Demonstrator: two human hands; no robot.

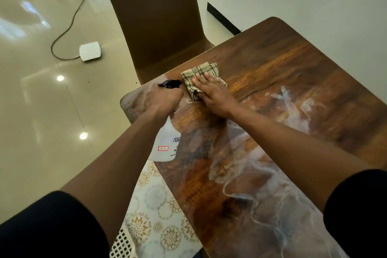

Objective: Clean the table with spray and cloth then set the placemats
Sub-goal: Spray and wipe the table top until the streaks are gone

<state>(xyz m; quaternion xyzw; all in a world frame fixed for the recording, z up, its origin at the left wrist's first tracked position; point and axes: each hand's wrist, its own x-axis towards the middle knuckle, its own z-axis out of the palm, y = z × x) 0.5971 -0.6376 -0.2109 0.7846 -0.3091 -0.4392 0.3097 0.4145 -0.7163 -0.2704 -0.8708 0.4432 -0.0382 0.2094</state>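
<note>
My left hand (162, 98) grips the neck of a clear spray bottle (166, 142) with a black trigger head, held over the near left edge of the wooden table (272, 65). The nozzle points toward the cloth. My right hand (211, 92) lies flat, fingers spread, pressing a beige checked cloth (200, 71) onto the table near its far left corner. Wet whitish streaks (293, 107) run across the tabletop to the right and toward me. A patterned placemat (159, 211) with floral circles lies below the table's near edge, beside my left arm.
A brown chair (155, 19) stands at the table's far left end. A white device (90, 50) with a dark cable lies on the glossy tiled floor at left. A white lattice basket (122, 245) shows at the bottom. A pale wall runs behind the table.
</note>
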